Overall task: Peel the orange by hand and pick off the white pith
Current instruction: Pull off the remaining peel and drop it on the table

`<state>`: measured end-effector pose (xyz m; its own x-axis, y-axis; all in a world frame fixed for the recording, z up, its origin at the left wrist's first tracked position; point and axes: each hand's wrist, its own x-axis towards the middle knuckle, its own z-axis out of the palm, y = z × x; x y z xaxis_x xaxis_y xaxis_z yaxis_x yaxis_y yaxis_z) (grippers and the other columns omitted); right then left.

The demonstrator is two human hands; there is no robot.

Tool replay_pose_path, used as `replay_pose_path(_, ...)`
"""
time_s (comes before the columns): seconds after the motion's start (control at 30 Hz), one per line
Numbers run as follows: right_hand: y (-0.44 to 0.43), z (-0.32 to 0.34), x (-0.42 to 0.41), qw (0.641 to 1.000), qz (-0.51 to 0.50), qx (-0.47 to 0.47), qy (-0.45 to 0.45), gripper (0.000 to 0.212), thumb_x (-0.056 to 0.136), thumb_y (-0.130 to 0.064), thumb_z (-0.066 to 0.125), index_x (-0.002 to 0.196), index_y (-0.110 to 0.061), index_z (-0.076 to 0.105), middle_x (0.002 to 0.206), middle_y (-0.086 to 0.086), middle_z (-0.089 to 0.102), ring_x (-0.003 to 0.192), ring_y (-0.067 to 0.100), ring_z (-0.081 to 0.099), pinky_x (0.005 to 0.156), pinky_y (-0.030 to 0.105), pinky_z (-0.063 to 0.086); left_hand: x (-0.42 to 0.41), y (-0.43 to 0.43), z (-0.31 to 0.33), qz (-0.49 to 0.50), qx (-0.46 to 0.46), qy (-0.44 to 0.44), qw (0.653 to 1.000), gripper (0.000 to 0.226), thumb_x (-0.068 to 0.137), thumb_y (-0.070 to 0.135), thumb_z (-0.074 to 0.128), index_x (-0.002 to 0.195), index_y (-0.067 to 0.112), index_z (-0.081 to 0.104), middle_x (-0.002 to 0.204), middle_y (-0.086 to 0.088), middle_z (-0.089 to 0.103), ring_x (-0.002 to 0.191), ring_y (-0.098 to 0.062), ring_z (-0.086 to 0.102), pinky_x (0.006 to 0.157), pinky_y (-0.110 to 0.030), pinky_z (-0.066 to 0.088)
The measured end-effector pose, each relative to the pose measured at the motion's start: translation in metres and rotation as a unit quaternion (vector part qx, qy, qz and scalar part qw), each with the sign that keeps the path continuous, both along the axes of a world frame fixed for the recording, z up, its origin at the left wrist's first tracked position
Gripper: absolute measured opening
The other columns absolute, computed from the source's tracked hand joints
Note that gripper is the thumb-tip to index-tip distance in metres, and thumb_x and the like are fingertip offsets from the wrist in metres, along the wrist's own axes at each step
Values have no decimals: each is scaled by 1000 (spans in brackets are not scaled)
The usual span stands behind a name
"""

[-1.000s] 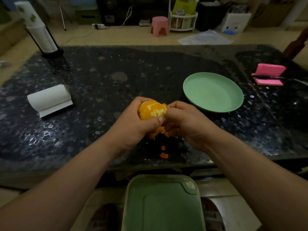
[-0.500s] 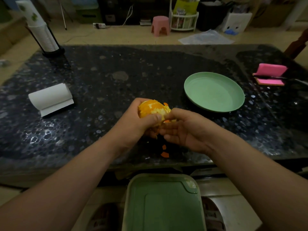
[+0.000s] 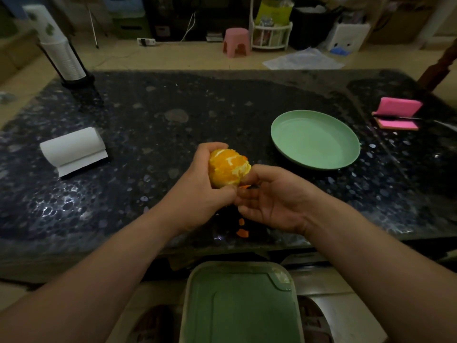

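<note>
The left hand (image 3: 197, 191) is gripping the orange (image 3: 228, 167), fingers wrapped behind it and the thumb curling across its lower front. The fruit is being held in the air above the near middle of the table (image 3: 173, 100). Most of its facing side is showing bare flesh streaked with white pith.

The right hand (image 3: 274, 199) is lying palm up just beside it, with the thumb tip touching the orange's right side and the fingers loosely curled underneath. A small scrap of peel (image 3: 244, 186) is showing between the thumb and forefinger, but it cannot be told whether the hand is pinching it.

Below the hands, two peel bits (image 3: 242, 232) are lying on the dark speckled tabletop close to its near edge. A light green plate (image 3: 275, 134) is sitting toward the right of the hands. A paper towel roll (image 3: 71, 149) is lying on its side near the left edge. A tilted stack of paper cups (image 3: 59, 53) is standing in a dark holder at the far left corner, and a pink folded pad (image 3: 398, 108) is resting by the right edge. Under the near edge, a green lidded bin (image 3: 242, 305) is standing on the floor.
</note>
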<state>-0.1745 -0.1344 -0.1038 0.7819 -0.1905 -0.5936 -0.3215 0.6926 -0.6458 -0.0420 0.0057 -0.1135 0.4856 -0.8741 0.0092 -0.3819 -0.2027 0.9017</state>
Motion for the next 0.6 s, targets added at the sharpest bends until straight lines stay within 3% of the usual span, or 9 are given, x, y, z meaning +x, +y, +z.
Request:
replay_pose_path(0.17, 1, -1, 2, 1000, -15, 3, -13, 22, 95, -6, 52, 113, -3, 64, 82, 11, 69, 65, 16, 69, 57, 24, 61, -2, 1, 1, -3, -12, -11, 1000, 72, 88, 20, 78, 143, 41, 36, 121, 12, 53, 97, 5, 58, 76, -16, 52)
replay_pose_path(0.5, 2, 1, 3, 999, -22, -28, -17, 15, 97, -15, 52, 97, -7, 65, 80, 9, 67, 63, 15, 67, 55, 23, 57, -3, -1, -1, 24, -23, 54, 998, 65, 83, 35, 75, 137, 46, 40, 123, 4, 58, 99, -8, 67, 85, -39, 62)
replay_pose_path(0.6, 6, -1, 6, 998, -51, -48, -7, 12, 96, -10, 53, 95, -7, 65, 74, 8, 65, 56, 14, 65, 51, 22, 55, -8, -1, -1, 28, -17, 44, 998, 61, 91, 30, 76, 137, 46, 39, 121, 5, 57, 95, -9, 67, 85, -42, 63)
